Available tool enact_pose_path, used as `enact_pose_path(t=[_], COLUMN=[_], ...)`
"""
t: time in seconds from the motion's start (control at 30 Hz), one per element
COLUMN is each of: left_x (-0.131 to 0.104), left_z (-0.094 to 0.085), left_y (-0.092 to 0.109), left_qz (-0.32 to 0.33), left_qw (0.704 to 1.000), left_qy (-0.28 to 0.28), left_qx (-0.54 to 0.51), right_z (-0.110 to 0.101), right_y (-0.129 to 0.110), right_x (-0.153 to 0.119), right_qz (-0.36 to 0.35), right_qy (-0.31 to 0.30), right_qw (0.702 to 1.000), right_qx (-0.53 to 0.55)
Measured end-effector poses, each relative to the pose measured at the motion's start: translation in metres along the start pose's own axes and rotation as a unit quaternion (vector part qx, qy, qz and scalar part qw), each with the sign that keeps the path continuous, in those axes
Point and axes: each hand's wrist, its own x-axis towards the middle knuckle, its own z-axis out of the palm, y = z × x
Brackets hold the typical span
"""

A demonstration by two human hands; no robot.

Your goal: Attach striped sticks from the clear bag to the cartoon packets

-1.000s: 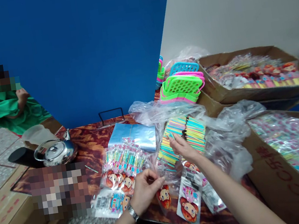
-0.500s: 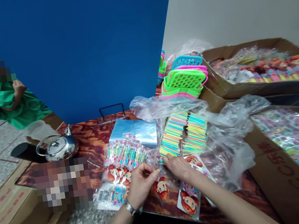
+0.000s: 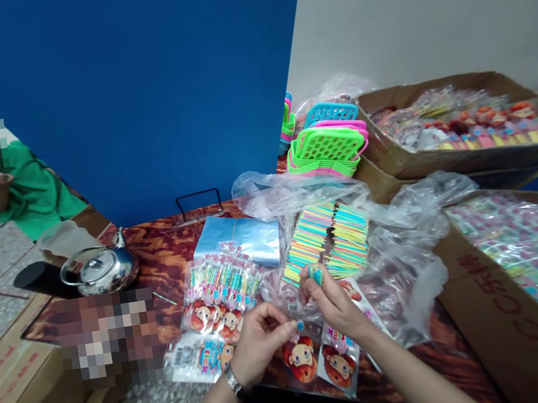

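My left hand (image 3: 264, 338), with a metal watch at its wrist, pinches the top of a clear bag with a red-haired cartoon face (image 3: 302, 356). My right hand (image 3: 328, 297) is closed around a small bunch of coloured sticks (image 3: 315, 274), whose ends show above the fingers. Just beyond it, two rows of coloured sticks (image 3: 308, 239) lie in an open plastic bag. Another printed cartoon packet (image 3: 339, 367) lies at the table's front edge. Left of my left hand are filled stick packets (image 3: 220, 283) over cartoon packets (image 3: 196, 357).
Blue film sleeves (image 3: 241, 238) and a metal teapot (image 3: 102, 270) are on the patterned table (image 3: 157, 245). Stacked plastic baskets (image 3: 329, 145) stand at the back. Cardboard boxes (image 3: 486, 304) of packed goods flank the right side. A person in green (image 3: 28, 183) is at far left.
My right hand has lifted off the stick rows with a bunch in its fingers. The bag at my left hand has shifted slightly right. The person in green has raised a hand.
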Motion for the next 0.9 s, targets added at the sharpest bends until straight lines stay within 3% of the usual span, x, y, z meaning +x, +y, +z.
enact_pose_path(t=[0.1,0.2,0.3,0.57,0.67,0.77,0.9], left_x=[0.002,0.005,0.007,0.008,0.009,0.009,0.010], left_z=[0.000,-0.001,0.001,0.009,0.008,0.003,-0.004], left_y=[-0.004,-0.005,-0.002,0.004,0.008,0.013,0.016], left_qz=[0.009,0.039,0.053,0.078,0.108,0.145,0.207], left_qw=[1.000,0.992,0.983,0.972,0.967,0.954,0.927], left_qy=[0.011,0.052,0.075,0.086,0.087,0.092,0.088], left_qx=[0.019,0.107,0.159,0.203,0.212,0.245,0.302], right_z=[0.004,0.003,0.004,0.022,0.024,0.015,-0.009], right_y=[-0.013,-0.030,-0.046,-0.057,-0.052,-0.046,-0.044], right_x=[0.003,0.012,0.019,0.019,0.013,0.005,0.001], right_qz=[-0.023,-0.041,-0.057,-0.070,-0.075,-0.098,-0.141], right_qy=[0.046,0.137,0.200,0.187,0.137,0.091,0.111], right_qw=[0.996,0.976,0.960,0.976,0.987,0.990,0.978], right_qx=[0.079,0.167,0.188,0.084,0.031,-0.051,-0.105])
